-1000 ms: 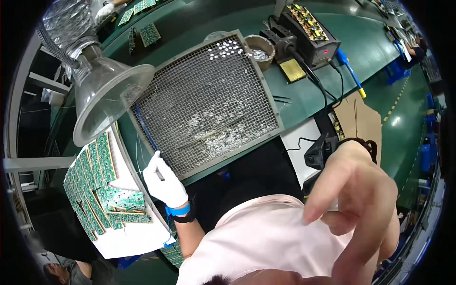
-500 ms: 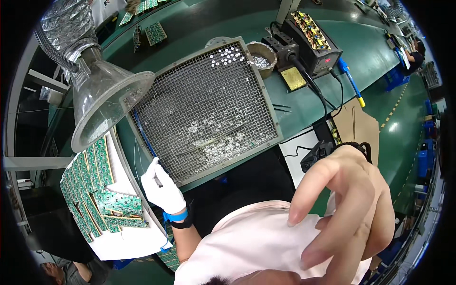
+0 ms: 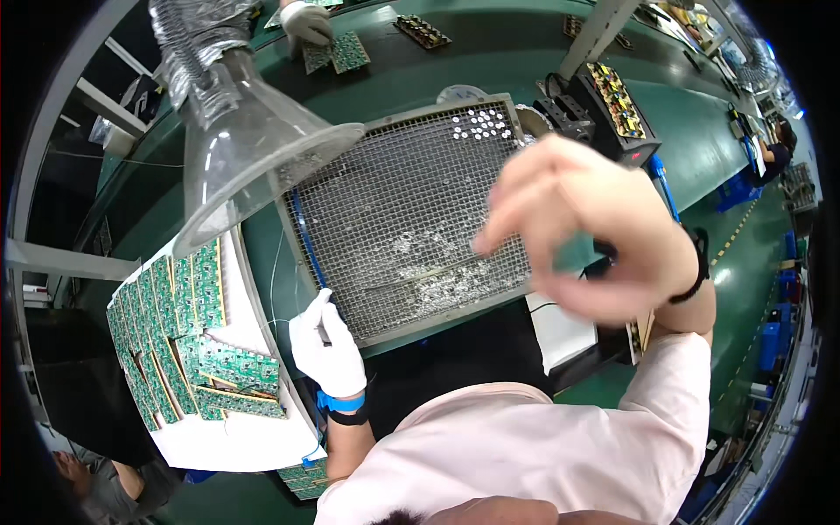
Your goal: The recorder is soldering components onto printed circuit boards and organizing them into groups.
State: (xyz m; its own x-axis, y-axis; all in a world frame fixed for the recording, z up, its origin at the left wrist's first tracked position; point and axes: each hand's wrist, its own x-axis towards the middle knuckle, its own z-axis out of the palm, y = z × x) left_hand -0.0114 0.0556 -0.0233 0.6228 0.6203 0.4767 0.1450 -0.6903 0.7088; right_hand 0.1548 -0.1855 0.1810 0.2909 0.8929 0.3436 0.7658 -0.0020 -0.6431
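Note:
A white glove covers my left hand (image 3: 328,346), which has thumb and finger pinched together by the near left corner of a metal mesh tray (image 3: 289,219). What lies in the pinch, if anything, is too small to make out. A thin blue strip (image 3: 308,241) runs along the tray's left side, ending near those fingertips. Bare and smeared by motion, my right hand (image 3: 612,210) is bent above the tray's right side; no held thing can be made out. Silvery bits (image 3: 437,284) are scattered over the near mesh, and small white round pieces (image 3: 481,125) sit at its far right.
A clear fume funnel (image 3: 254,149) overhangs the tray's left. Green circuit boards (image 3: 241,361) lie on white sheeting at left. Behind the tray, another person's gloved hand (image 3: 308,22) touches boards (image 3: 350,52). Component boards (image 3: 619,101) rest on a dark box, far right. A white sheet (image 3: 560,337) lies right.
My right hand has swung from the lower right, close to the camera, to over the tray's right side. The view has shifted. Another person's gloved hand now shows at the far boards.

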